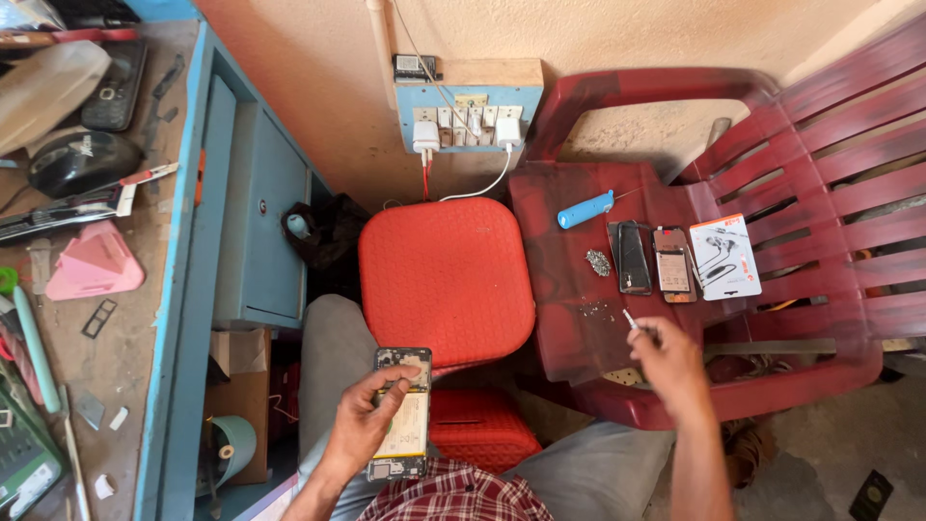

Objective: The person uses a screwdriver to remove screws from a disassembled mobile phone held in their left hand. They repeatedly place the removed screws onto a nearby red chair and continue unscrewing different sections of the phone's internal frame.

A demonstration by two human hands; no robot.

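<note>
Left hand (365,417) grips opened phone (403,415); right hand (670,365) pinches tweezers (632,321).

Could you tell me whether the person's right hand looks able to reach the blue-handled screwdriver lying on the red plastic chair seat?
Probably yes: the right hand hovers over the red plastic chair seat, and nothing stands between it and the blue-handled screwdriver.

This is a small phone repair workshop, set up in a plain, rough room. An opened phone (402,415) with its back off shows its insides. More phone parts (652,259) lie on a red plastic chair (772,193) beside a little heap of screws (598,262) and a blue screwdriver (585,209). A worn blue tabletop (125,318) is cluttered with old phones and tools. Chargers are plugged into a wall socket board (468,118).
</note>
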